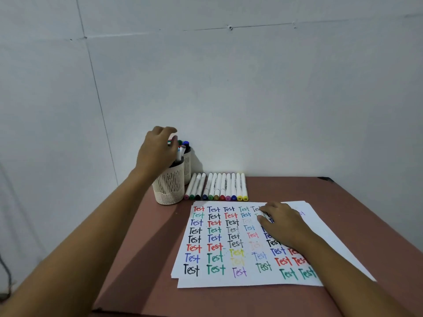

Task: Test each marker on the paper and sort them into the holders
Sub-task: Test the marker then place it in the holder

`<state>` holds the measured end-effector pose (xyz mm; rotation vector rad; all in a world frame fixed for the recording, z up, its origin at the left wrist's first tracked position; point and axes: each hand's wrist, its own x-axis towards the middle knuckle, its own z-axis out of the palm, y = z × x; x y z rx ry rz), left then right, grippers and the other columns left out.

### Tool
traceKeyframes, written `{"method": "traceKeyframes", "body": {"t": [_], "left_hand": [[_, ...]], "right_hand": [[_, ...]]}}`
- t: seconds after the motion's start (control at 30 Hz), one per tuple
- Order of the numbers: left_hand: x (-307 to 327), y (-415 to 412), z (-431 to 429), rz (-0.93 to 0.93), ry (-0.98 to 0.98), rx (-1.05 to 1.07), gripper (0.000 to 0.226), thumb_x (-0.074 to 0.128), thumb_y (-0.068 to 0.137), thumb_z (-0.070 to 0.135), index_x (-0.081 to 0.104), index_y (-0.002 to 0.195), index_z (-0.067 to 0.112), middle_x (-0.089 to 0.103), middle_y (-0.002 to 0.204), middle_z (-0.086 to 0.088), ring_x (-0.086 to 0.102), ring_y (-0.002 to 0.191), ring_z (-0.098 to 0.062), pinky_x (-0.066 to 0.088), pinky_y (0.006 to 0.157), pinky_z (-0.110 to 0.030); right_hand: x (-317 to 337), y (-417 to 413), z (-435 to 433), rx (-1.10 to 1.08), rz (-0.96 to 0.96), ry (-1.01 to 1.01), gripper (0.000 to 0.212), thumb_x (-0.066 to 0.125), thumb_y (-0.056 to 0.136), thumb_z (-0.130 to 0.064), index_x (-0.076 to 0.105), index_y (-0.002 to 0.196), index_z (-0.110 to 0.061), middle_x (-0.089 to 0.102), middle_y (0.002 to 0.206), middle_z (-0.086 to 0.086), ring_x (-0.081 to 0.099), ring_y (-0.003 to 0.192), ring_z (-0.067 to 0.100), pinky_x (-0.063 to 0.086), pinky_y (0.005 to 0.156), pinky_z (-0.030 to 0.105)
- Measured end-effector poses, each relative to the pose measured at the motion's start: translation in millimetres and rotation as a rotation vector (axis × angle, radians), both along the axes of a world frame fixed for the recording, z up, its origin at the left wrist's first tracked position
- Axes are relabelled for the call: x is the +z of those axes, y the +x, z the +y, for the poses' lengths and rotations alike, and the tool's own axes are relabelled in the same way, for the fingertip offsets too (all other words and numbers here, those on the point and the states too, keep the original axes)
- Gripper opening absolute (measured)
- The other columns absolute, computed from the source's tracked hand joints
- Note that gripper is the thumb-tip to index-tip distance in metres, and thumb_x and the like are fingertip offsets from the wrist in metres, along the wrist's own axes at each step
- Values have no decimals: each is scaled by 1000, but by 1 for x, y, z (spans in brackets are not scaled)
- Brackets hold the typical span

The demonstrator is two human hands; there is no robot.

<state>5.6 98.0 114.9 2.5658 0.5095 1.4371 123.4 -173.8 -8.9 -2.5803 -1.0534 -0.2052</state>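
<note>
Pinkish-brown table (142, 259) partway through a marker test: much written, one row left to try.

White paper (251, 281) near the middle, filled with the word "Test" in black, red, green, blue, yellow and purple. Sorted markers (183, 148) standing in the front holder (169, 188) and the back holder (187, 165), far left. Row of capped markers (219, 186) lying side by side between holders and paper, seemingly untested. Left hand (158, 152) over the front holder, fingers curled down among the marker tops; impossible to tell whether gripping one. Right hand (281, 221) resting on the paper, fingers loosely bent, nothing seen in it, hiding several words. Back holder mostly hidden behind the front one.
</note>
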Motion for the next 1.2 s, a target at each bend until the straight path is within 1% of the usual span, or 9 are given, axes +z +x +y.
{"method": "traceKeyframes", "body": {"t": [0.13, 0.27, 0.4, 0.57, 0.83, 0.93, 1.03, 1.1, 1.2], "left_hand": [[-18, 0, -47, -124, 103, -140, 26, 53, 89, 15, 63, 111, 6, 62, 108, -15, 55, 100, -32, 46, 79, -38], [-54, 11, -74, 220, -2, -280, 32, 47, 94, 28, 57, 122, 16, 54, 124, -6, 50, 114, -20, 42, 94, -32], [-93, 16, -83, 519, -168, -336, 39, 43, 96, 34, 50, 131, 17, 45, 135, -4, 41, 126, -19, 33, 102, -30], [-112, 18, -86, 829, -123, -329, 54, 37, 96, 48, 35, 143, 20, 27, 151, -4, 26, 138, -20, 23, 111, -32], [-117, 21, -83, 805, -90, -298, 54, 33, 96, 51, 35, 142, 24, 25, 152, -1, 25, 139, -19, 21, 112, -33], [-116, 25, -85, 806, -87, -312, 54, 33, 96, 50, 34, 143, 24, 25, 152, -1, 25, 138, -19, 21, 112, -34], [-119, 25, -84, 809, -101, -322, 55, 33, 95, 52, 35, 142, 24, 26, 152, -1, 26, 138, -19, 22, 113, -36], [-122, 26, -82, 806, -103, -325, 55, 34, 95, 52, 36, 142, 24, 27, 151, -1, 27, 137, -19, 23, 113, -39], [-125, 27, -80, 802, -119, -333, 55, 34, 94, 53, 38, 141, 24, 28, 150, -1, 28, 137, -20, 24, 113, -41]], "right_hand": [[2, -1, 0, -2, 0, -3, 44, 40, 98, -41, 49, 137, -21, 46, 142, -4, 41, 129, 15, 33, 107, 33], [3, -2, 0, 1, 6, 2, 44, 40, 98, -41, 49, 136, -20, 47, 141, -3, 42, 128, 15, 33, 106, 34], [4, -5, 1, 7, 4, 2, 44, 41, 98, -40, 49, 136, -19, 47, 140, -3, 42, 128, 16, 33, 106, 34], [4, -2, -1, -5, 6, -6, 43, 40, 98, -41, 52, 133, -20, 50, 136, -3, 44, 125, 16, 36, 104, 34], [22, 8, 15, -27, -44, -131, 28, 44, 96, -38, 59, 107, -17, 55, 112, 0, 51, 105, 19, 43, 86, 35], [32, 17, 28, -80, -21, 9, 30, 45, 96, -27, 61, 87, -4, 62, 88, 9, 53, 75, 19, 40, 62, 30], [35, 23, 46, -176, 4, 116, 35, 43, 96, -23, 56, 69, -5, 53, 67, 5, 51, 66, 22, 34, 53, 27], [31, 23, 60, -238, 42, 118, 35, 42, 97, -25, 50, 67, -9, 50, 68, 3, 50, 69, 22, 33, 56, 27], [23, 22, 77, -278, 68, 76, 27, 45, 96, -29, 62, 91, -9, 61, 93, 9, 57, 88, 26, 39, 69, 29]]}}
